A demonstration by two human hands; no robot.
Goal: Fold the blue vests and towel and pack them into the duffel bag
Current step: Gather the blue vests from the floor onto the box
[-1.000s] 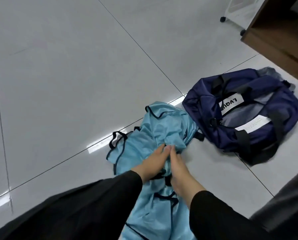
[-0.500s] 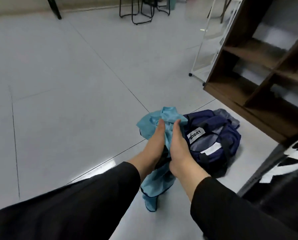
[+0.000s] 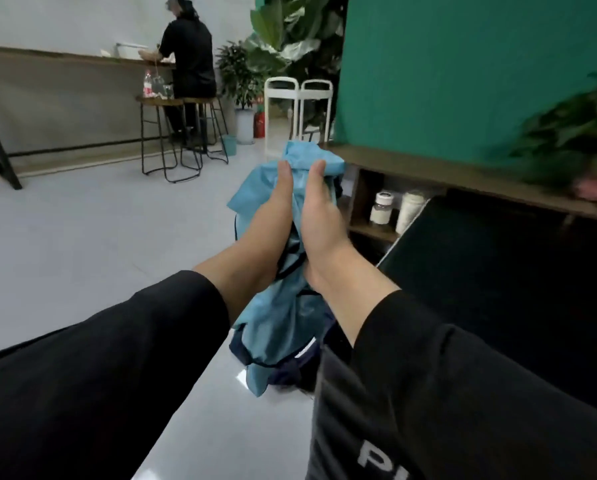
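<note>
Left hand: the left hand gripped the bunched blue vests, fingers wrapped into the cloth.
Right hand: the right hand clasped the same bundle from the other side, thumb up, palm against the fabric.
Change: a second ago the cloth lay spread on the floor beside the bag; by this moment it had been gathered and lifted high, hanging loose below the wrists.
Duffel bag: the navy duffel bag showed only partly, low behind the hanging cloth.
Towel: I could not tell it apart (perhaps it was inside the bundle).
Meaning: nothing looked folded yet; I judged the lift a shake-out before folding.
</note>
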